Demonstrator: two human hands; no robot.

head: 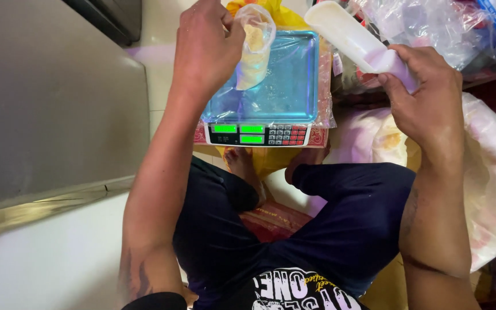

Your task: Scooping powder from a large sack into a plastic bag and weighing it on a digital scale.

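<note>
A bag [254, 49] is gripped by the left hand [205, 49] over the scale [259, 97]; at 2 o'clock, a scoop [351, 40] is clasped by the right hand [423, 95].

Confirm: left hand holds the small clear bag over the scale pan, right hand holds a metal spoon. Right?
Not quite. The right hand holds a white plastic scoop, not a metal spoon, as the head view shows. The rest stands: the left hand holds the small clear bag over the scale pan.
</note>
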